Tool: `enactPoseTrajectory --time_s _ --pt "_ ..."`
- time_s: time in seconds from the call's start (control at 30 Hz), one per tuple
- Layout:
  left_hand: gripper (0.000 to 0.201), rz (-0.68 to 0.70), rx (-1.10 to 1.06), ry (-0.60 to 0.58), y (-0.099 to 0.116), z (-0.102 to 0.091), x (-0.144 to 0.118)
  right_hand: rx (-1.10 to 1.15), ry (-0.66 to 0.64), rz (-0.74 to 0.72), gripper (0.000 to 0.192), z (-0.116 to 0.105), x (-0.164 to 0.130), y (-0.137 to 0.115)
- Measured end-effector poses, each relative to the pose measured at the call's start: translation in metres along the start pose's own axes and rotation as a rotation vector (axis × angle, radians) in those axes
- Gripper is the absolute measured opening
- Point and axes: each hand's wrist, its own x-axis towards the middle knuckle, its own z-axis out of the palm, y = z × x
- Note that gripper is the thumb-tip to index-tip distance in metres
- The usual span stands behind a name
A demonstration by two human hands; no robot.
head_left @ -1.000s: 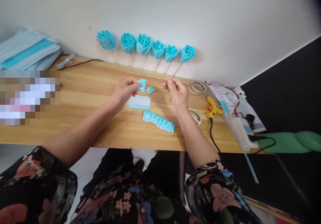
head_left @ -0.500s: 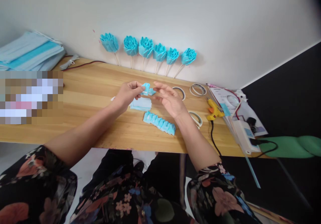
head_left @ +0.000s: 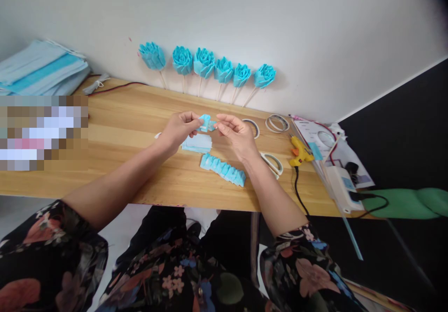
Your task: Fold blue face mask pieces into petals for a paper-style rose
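My left hand [head_left: 178, 130] pinches a small folded blue piece [head_left: 205, 122] above the wooden table [head_left: 126, 130]. My right hand [head_left: 234, 132] meets it from the right, its fingertips closed on a second small blue piece [head_left: 212, 125] that touches the first. Just below the hands lies a flat stack of pale blue squares [head_left: 198, 143]. Nearer to me lies a row of several folded blue pieces [head_left: 222, 169].
Several blue fabric roses on sticks [head_left: 205, 65] lean on the wall. Tape rings [head_left: 277, 122] and a yellow glue gun [head_left: 299, 151] with a black cord lie to the right, next to papers and a white box [head_left: 341, 181]. Blue face masks [head_left: 38, 69] are stacked far left.
My right hand has moved left from beside the tape ring to the small blue piece and closed on it next to my left hand. The left hand has stayed almost still.
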Motion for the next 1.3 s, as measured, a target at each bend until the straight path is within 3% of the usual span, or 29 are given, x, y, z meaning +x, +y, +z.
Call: enactPoseTrajectory --time_s 0.27,0.37,0.9,1.3 --pt "0.021 0.041 0.118 -0.001 -0.005 0.001 0.001 -0.332 0.063 -0.265 0.018 0.006 -0.009 -0.006" --pt "0.022 0.047 0.131 0.007 -0.007 0.001 0.001 -0.439 0.059 -0.341 0.02 0.007 -0.011 -0.007" --pt "0.029 0.058 0.141 -0.007 -0.008 0.002 -0.001 -0.616 0.061 -0.386 0.025 0.009 -0.014 -0.009" --pt "0.031 0.013 0.083 -0.059 -0.006 0.004 -0.004 -0.939 0.005 -0.59 0.031 0.008 -0.014 -0.004"
